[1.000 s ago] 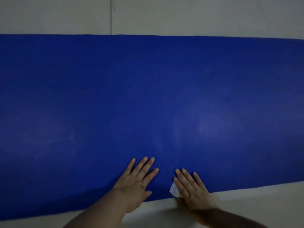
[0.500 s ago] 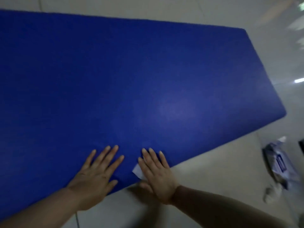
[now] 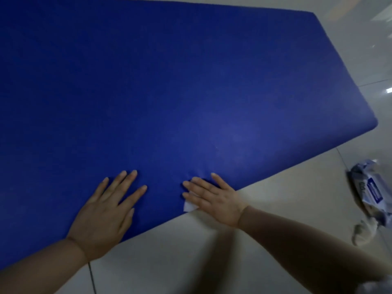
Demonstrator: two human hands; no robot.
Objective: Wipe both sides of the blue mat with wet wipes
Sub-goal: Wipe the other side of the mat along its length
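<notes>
You are looking down at a pale tiled floor (image 3: 265, 219), glossy, with thin dark grout lines (image 3: 91, 279) crossing it. At upper right the tiles carry bright reflections of overhead lights (image 3: 388, 90). Lighting overall is dim and cool. A soft shadow (image 3: 214, 247) lies on the tiles near the bottom centre.

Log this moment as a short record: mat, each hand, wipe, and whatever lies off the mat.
mat: blue mat spread flat on the tiled floor
left hand: left hand palm down on the mat near its front edge, fingers straight and spread
right hand: right hand flat, pressing a wet wipe onto the mat
wipe: white wet wipe, only a corner showing under the fingers
off the mat: wipes pack on the floor at right, a crumpled used wipe in front of it
</notes>
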